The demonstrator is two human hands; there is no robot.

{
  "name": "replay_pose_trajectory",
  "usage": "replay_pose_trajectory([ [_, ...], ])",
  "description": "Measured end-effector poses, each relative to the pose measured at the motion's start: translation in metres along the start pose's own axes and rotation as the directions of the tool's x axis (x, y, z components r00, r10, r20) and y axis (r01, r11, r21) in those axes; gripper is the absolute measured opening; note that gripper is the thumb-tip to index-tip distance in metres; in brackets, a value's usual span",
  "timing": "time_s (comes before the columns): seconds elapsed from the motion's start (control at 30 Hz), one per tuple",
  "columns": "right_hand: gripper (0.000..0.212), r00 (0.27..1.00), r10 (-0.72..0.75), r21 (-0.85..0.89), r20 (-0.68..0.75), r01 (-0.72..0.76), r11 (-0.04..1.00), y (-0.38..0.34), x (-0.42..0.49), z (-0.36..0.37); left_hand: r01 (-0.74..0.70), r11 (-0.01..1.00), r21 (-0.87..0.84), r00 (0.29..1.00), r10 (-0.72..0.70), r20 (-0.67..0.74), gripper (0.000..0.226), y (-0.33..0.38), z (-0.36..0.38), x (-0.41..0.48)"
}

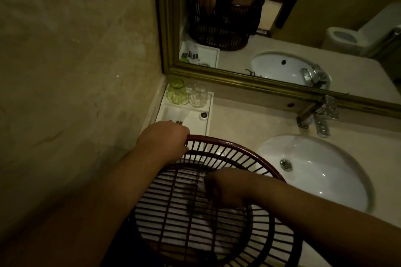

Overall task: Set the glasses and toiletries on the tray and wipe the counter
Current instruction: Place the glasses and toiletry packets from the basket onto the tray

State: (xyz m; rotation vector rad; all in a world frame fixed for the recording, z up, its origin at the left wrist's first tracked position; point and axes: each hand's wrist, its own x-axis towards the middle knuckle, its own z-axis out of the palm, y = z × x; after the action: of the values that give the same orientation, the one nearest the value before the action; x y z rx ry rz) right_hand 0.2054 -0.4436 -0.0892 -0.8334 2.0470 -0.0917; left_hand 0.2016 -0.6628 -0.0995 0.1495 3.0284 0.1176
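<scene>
The fingers [184, 134] of the left hand [165, 136] are curled over the rim of a dark red slatted plastic basket [238, 147], gripping its far left edge and steadying it at the front of the pale stone surface [230, 115]. The right hand [225, 186] is down inside the basket with its fingers [209, 181] bent towards the slatted bottom. That hand is dim and blurred, so I cannot tell whether they have closed on anything (something dark lies under them, but its shape does not resolve).

Just beyond the left hand, in the corner by the wall, sits the white rectangular compartmented tray [195, 123]. A green patterned drinking glass [176, 93] and a clear drinking glass [197, 97] stand side by side at its far end, and a small round dark-capped item [204, 115] lies near its right wall. To the right are the white oval basin [314, 175] and the chrome tap [322, 121].

The glasses look placed, so the step in hand appears to be fetching toiletries out of the basket. The next move calls for a firm pinch on one item, then lifting it clear of the slats and carrying it over the rim to a free part of the tray without knocking the glasses; wiping looks not yet begun
</scene>
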Motion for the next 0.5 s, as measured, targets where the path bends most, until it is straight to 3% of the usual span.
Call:
replay_pose_trajectory([
  [0.2, 0.030, 0.993, -0.067, -0.019, -0.099, 0.065, 0.998, -0.016, -0.029, -0.087, 0.028, 1.000, -0.002, 1.000, -0.028, 0.002, 0.019, 0.002, -0.005, -0.002],
  [0.33, 0.014, 0.978, -0.121, 0.059, -0.170, 0.132, 0.989, -0.013, -0.027, -0.144, 0.038, 0.999, -0.007, 0.999, -0.038, -0.016, 0.019, 0.003, -0.005, -0.003],
  [0.43, 0.018, 0.945, -0.067, 0.214, -0.319, 0.141, 0.967, 0.004, -0.002, -0.175, 0.039, 0.999, -0.029, 0.999, -0.040, -0.005, 0.021, 0.002, -0.004, -0.003],
  [0.5, 0.019, 0.936, -0.012, 0.212, -0.351, 0.092, 0.973, 0.017, 0.029, -0.185, 0.033, 0.999, -0.031, 0.999, -0.033, 0.004, 0.021, 0.001, -0.004, -0.003],
])
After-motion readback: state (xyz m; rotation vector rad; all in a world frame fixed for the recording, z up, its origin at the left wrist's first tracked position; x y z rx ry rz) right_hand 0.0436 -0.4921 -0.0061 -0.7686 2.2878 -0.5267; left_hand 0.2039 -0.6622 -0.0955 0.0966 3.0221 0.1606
